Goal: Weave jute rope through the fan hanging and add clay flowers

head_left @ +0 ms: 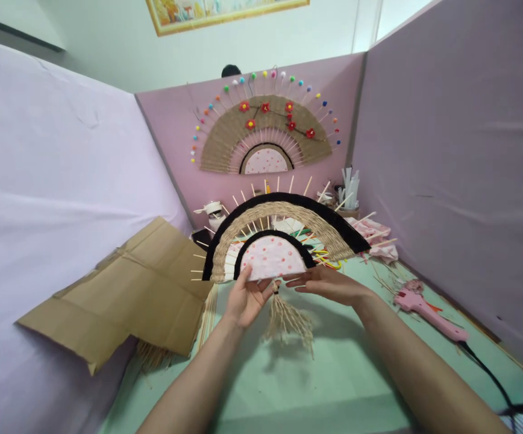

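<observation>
"Black-edged woven fan (273, 256): where, exactly?"

"Above the green tabletop (334, 380), lower edge pinched between the left hand's (246, 301) thumb and fingers. The right hand's (327, 284) fingers stretch loosely just beneath; contact, I can't tell."

"Counts?"

"Two fans, including one behind (270, 120); one tassel (291, 319); one glue gun (433, 316)."

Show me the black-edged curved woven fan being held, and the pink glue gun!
Black-edged curved woven fan (273, 257): head view, on its dotted panel.
Pink glue gun (435, 316): head view, on its handle.

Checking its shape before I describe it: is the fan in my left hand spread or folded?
Spread. The fan shows a wide arch, and its sticks radiate beyond the black outer border.
</observation>
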{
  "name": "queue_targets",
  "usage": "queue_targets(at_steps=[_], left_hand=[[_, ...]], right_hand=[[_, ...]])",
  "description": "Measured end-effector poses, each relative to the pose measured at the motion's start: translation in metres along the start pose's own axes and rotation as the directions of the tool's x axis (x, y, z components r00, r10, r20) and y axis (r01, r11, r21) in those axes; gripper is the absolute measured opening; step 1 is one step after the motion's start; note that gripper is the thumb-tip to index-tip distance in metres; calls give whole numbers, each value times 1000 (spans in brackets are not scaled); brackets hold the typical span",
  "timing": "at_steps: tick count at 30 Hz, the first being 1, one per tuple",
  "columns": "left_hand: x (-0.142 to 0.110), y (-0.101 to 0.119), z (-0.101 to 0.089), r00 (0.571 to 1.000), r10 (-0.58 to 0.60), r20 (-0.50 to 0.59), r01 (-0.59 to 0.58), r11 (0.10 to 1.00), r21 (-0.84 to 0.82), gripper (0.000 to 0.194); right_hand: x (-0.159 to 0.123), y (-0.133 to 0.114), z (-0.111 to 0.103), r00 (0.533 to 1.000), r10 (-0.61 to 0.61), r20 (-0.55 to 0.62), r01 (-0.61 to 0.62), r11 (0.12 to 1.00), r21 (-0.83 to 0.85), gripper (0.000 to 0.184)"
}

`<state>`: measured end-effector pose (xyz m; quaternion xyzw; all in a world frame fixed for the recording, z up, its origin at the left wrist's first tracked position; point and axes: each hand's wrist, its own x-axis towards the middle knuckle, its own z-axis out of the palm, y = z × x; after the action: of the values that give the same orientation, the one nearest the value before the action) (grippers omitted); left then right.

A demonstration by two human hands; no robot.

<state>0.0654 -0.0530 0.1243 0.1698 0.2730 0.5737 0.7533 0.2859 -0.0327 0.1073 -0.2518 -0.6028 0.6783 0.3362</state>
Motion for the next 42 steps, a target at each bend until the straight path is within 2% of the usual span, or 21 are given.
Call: queue_targets(at_steps=[3, 4, 6, 8, 11, 13, 15, 16, 18, 20, 21, 22, 24, 27, 30, 32, 34, 36, 39, 42], left_hand=[[-4, -8, -4, 996, -60, -60, 59, 998, -18, 19], [-4, -11, -5, 993, -79, -89, 78, 997, -20, 19], [-2, -16, -5, 982, -117, -147, 115, 993, -24, 20], [0, -22, -5, 968, -160, -196, 159, 987, -19, 21], [-3, -32, -5, 944, -201, -261, 209, 978, 2, 21], [-11, -39, -6, 929, -209, -304, 223, 975, 12, 21], [-23, -45, -7, 915, -211, -343, 226, 974, 4, 21], [-30, -47, -9, 906, -221, -361, 241, 971, 10, 22], [-46, -49, -12, 881, -242, -406, 273, 962, 20, 27], [-61, -51, -17, 861, -245, -445, 280, 960, 13, 30], [-67, -52, -20, 851, -248, -463, 283, 959, 7, 31], [-71, -53, -22, 833, -261, -487, 299, 954, 1, 32], [-76, -56, -26, 806, -297, -512, 332, 943, -25, 33], [-76, -60, -30, 787, -338, -517, 367, 929, -49, 34], [-73, -64, -31, 804, -327, -498, 356, 934, -38, 32], [-72, -67, -34, 821, -310, -480, 337, 941, -32, 24], [-71, -70, -37, 834, -292, -467, 312, 949, -36, 16], [-72, -73, -42, 847, -273, -455, 286, 957, -43, 15], [-72, -76, -46, 858, -257, -444, 255, 965, -65, 18], [-72, -77, -48, 863, -258, -434, 235, 966, -108, 17]], right_hand=[[-8, 2, -11, 997, -17, -76, 26, 993, 118, 46], [-10, 3, -12, 995, 11, -96, 3, 990, 142, 45], [-15, 5, -11, 988, 135, -69, -128, 987, 94, 38], [-21, 6, -7, 952, 302, 53, -300, 953, -39, 30], [-33, 3, -3, 839, 447, 310, -422, 895, -147, 26], [-43, 0, -7, 795, 440, 417, -440, 892, -102, 29], [-56, -1, -17, 796, 368, 480, -415, 910, -9, 37], [-62, -1, -24, 819, 303, 488, -375, 926, 53, 43], [-76, 1, -37, 897, 158, 413, -248, 953, 174, 54], [-87, 1, -45, 982, 53, 183, -98, 964, 247, 58], [-91, -1, -47, 997, 14, 70, -32, 967, 251, 58], [-92, -5, -47, 1000, -15, -26, 21, 972, 232, 54], [-90, -17, -44, 988, -57, -142, 76, 988, 131, 43], [-73, -39, -42, 958, -67, -278, 25, 988, -151, 28], [-40, -48, -54, 892, -139, -430, -78, 890, -450, 28], [-11, -39, -67, 861, -260, -436, -103, 752, -652, 25], [19, -20, -82, 899, -324, -296, -61, 577, -814, 27], [43, 5, -97, 952, -279, -126, 8, 435, -900, 35], [66, 39, -115, 987, -163, 6, 63, 348, -935, 36], [76, 59, -130, 992, -116, 52, 85, 300, -950, 38]])
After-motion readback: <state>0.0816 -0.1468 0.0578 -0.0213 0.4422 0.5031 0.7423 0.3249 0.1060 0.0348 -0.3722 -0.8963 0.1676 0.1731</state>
